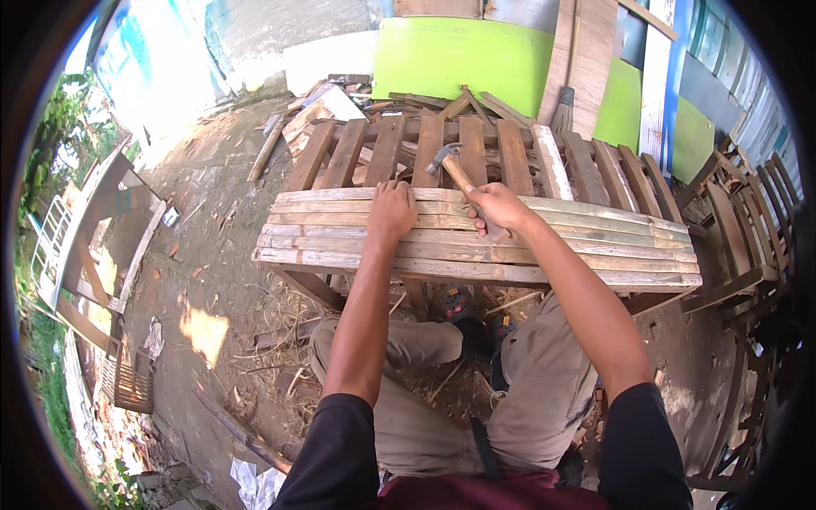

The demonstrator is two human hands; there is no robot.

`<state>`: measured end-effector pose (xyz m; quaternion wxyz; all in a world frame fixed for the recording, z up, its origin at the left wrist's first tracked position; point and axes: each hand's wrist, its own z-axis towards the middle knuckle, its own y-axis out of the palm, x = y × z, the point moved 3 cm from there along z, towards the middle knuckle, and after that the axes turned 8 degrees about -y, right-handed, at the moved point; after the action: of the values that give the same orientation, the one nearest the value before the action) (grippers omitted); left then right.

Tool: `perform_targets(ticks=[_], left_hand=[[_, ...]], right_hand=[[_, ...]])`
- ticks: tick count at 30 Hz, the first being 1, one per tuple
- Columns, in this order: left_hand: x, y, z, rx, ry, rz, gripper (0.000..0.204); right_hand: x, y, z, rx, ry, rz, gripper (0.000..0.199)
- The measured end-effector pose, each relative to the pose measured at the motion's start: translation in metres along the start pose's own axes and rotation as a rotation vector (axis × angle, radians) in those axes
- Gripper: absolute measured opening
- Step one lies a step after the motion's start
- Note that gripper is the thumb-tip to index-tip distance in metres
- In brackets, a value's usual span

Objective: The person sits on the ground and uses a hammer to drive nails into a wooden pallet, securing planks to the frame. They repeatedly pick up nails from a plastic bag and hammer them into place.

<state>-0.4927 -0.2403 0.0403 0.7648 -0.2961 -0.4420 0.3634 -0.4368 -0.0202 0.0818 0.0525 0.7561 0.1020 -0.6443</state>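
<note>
Head view, left to right: a wooden frame (93, 229) lies on the dirt at far left, then the left hand (392, 209) rests palm down, fingers curled over the far edge of the pale bamboo slats (595, 251) laid across a bench frame. Just right of it the right hand (497, 208) is closed around the wooden handle of a claw hammer (448, 161), head raised above the brown slatted panel (476, 153) behind. Green boards (463, 55) and a broom (564, 106) lean on the wall, stacked chair frames (756, 221) at far right.
</note>
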Motion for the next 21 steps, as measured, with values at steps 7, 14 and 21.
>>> perform_targets(ticks=[7, 14, 21], left_hand=[[-0.007, -0.002, -0.007, -0.007, -0.073, -0.082, 0.037], [-0.021, -0.016, -0.005, 0.269, -0.306, -0.514, 0.048], [-0.027, -0.021, 0.003, 0.289, -0.332, -0.462, 0.044]], right_hand=[[-0.037, -0.024, 0.03, -0.108, 0.134, -0.325, 0.048], [-0.048, -0.039, 0.029, -0.298, 0.179, -0.706, 0.049], [-0.048, -0.033, 0.046, -0.522, 0.136, -0.762, 0.055]])
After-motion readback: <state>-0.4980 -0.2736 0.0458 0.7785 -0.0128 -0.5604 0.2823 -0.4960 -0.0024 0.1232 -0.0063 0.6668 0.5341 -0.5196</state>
